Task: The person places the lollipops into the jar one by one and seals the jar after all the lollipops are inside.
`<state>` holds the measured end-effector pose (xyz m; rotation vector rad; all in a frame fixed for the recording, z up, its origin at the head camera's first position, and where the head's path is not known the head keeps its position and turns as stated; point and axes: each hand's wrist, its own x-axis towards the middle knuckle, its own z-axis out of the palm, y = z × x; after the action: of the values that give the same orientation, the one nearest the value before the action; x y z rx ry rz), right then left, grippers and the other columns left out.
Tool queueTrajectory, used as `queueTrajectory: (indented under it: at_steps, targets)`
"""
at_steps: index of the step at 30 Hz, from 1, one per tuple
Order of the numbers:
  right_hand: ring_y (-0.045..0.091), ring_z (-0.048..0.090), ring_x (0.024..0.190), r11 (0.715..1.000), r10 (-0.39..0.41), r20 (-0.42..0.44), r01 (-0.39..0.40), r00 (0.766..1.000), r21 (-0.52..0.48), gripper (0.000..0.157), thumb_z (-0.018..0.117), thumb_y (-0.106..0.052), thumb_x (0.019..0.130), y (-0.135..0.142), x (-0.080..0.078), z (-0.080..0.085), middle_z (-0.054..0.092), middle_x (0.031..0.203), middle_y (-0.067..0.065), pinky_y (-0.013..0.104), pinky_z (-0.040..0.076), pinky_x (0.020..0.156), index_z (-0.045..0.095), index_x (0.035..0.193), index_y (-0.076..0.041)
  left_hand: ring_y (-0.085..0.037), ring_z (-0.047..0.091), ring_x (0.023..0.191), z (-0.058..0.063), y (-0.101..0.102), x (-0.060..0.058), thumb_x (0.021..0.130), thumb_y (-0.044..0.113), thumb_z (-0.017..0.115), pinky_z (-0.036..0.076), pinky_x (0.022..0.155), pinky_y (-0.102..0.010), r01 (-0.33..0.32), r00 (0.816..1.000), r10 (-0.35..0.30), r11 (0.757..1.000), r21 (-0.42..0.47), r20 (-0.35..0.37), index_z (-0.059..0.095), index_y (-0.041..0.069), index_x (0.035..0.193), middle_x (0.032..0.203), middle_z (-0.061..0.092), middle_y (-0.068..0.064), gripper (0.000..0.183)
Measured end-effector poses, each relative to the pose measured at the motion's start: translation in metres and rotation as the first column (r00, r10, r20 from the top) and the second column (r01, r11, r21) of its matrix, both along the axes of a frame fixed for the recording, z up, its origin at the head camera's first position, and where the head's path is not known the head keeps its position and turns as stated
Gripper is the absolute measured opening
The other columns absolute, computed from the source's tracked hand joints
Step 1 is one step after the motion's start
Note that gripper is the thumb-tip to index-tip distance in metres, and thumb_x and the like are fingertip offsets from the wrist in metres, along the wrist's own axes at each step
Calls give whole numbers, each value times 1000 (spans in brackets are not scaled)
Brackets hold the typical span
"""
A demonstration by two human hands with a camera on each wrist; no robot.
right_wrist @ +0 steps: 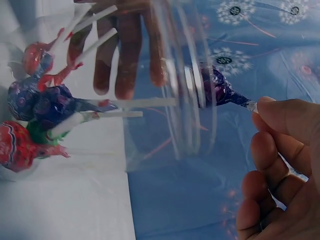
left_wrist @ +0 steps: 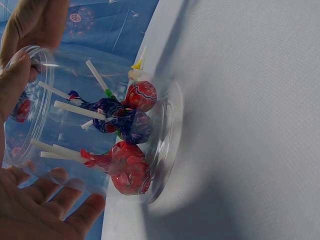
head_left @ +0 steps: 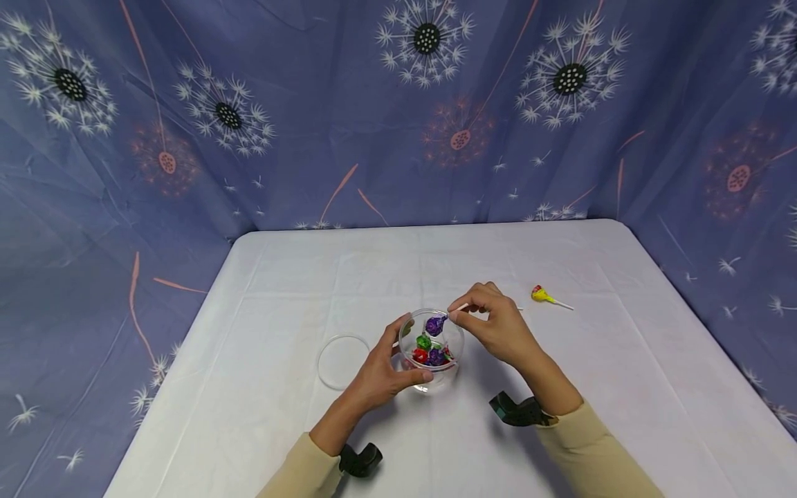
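Observation:
My left hand [head_left: 386, 370] grips a clear plastic jar [head_left: 440, 382] round its side, thumb near the rim. Inside lie several wrapped lollipops: a red lollipop [left_wrist: 131, 170], a purple lollipop [right_wrist: 52, 106] and a green lollipop [head_left: 424, 342] among them, most sticks toward the mouth. Over the jar's mouth my right hand [head_left: 498, 325] pinches another purple lollipop [head_left: 435, 325] by its stick, close to the wrapped head. In the right wrist view that head is at the rim, partly behind the clear wall. The jar leans slightly in the left hand.
A clear ring-shaped lid [head_left: 320, 363] lies on the white table left of the jar. Beyond the right hand lies a yellow and red lollipop [head_left: 540, 294], its stick pointing right. A white stick tip [head_left: 520, 308] shows just past the right hand. A blue patterned curtain [head_left: 336, 138] hangs behind.

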<state>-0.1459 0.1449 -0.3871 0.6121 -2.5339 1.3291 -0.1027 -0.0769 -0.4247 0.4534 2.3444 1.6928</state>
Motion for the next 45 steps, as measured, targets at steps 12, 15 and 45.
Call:
queueTrajectory:
  at_steps: [12, 15, 45]
  targets:
    - [15, 46, 79, 997, 23, -51, -19, 998, 81, 9, 72, -12, 81, -14, -2, -10, 58, 76, -8, 31, 42, 69, 72, 85, -19, -29, 35, 139, -29, -2, -9, 76, 32, 79, 33, 112, -50, -4, 999, 4, 1000, 15, -32, 22, 30, 148, 150, 35, -11, 92]
    - [16, 47, 79, 994, 32, -47, -27, 998, 102, 8, 72, -11, 81, -17, -2, -13, 57, 76, -9, 27, 40, 68, 71, 84, -19, -29, 35, 138, -29, -2, -8, 76, 34, 79, 33, 112, -50, -1, 999, 1, 1000, 13, -37, 21, 30, 148, 151, 35, -11, 93]
    - [10, 43, 81, 976, 29, -63, -15, 998, 216, 9, 75, -16, 79, -23, 1, -10, 58, 79, -8, 24, 39, 66, 73, 88, -17, -28, 34, 140, -27, -4, -8, 75, 36, 79, 33, 112, -49, -2, 999, 2, 1000, 8, -52, 22, 29, 148, 152, 33, -7, 93]
